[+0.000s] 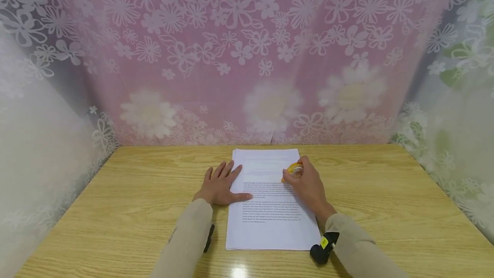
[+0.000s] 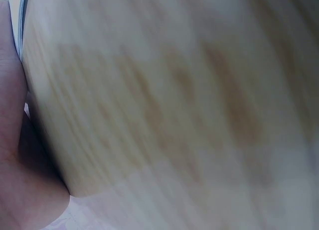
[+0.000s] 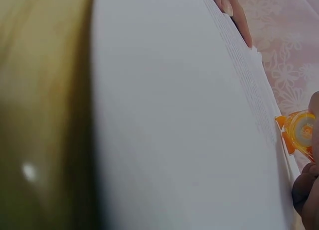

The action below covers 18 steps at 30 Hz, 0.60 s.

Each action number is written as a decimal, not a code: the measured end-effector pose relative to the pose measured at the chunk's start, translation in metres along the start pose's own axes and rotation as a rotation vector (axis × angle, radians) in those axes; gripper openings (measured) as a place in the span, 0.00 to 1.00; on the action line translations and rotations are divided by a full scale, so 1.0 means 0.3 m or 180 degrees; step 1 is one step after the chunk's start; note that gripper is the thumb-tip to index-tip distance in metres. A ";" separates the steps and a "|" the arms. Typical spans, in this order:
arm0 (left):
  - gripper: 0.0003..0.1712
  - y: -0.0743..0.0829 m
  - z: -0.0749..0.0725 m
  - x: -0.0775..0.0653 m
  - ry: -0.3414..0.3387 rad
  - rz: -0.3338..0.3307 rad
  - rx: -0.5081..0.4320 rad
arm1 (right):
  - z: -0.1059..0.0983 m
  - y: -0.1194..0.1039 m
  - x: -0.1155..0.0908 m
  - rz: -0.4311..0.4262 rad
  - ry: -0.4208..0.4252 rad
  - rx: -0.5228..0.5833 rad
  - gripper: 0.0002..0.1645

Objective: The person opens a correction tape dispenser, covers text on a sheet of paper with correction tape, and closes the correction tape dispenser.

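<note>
Sleeves (image 1: 185, 235) nearest head cam, w/ black device (image 1: 319, 254) at R wrist, near paper's (image 1: 270, 237) lower R corner. L hand (image 1: 221, 187) has fingers spread, thumb & index on L side of paper, rest over table (image 1: 115, 209). R hand (image 1: 311, 188) pinches orange roller (image 1: 296, 169) w/ thumb & fingertip; other fingers hidden, can't tell. Roller's at R end of upper dark text lines; can't confirm tip contact. Risks, imo: only L side is held, so dragging roller could skew top sheet, esp. as stack edges aren't quite flush. Bad roller angle = tape might skip/tear; too much force = poss. crease. Device could snag the corner. L thumb overlaps text, might get in the way.
</note>
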<state>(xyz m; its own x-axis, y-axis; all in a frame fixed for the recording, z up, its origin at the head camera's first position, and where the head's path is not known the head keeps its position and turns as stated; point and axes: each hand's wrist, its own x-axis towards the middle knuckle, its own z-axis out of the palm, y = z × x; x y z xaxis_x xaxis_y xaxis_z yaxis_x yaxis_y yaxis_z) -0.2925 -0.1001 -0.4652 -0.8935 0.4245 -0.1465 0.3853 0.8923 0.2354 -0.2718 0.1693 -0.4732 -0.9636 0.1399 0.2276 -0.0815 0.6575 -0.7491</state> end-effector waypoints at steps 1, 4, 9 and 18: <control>0.59 -0.004 0.005 0.004 0.0003 0.0008 -0.0016 | -0.002 0.002 0.000 0.0000 0.0001 -0.0002 0.25; 0.61 -0.019 0.024 0.017 0.0023 0.0016 -0.0048 | -0.010 0.011 0.001 0.0005 -0.0005 0.0008 0.24; 0.63 -0.039 0.050 0.036 0.0043 0.0017 -0.0085 | -0.020 0.022 0.001 0.0057 -0.0025 0.0038 0.24; 0.61 -0.010 0.014 0.010 0.0023 -0.0002 -0.0110 | -0.029 0.035 0.003 0.0018 -0.0013 0.0022 0.25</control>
<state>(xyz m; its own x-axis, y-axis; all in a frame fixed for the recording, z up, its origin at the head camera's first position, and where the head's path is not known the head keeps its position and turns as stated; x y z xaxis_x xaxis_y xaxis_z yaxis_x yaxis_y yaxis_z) -0.2955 -0.1008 -0.4702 -0.8955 0.4226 -0.1397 0.3766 0.8867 0.2684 -0.2712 0.1829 -0.4755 -0.9651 0.1406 0.2208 -0.0777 0.6515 -0.7547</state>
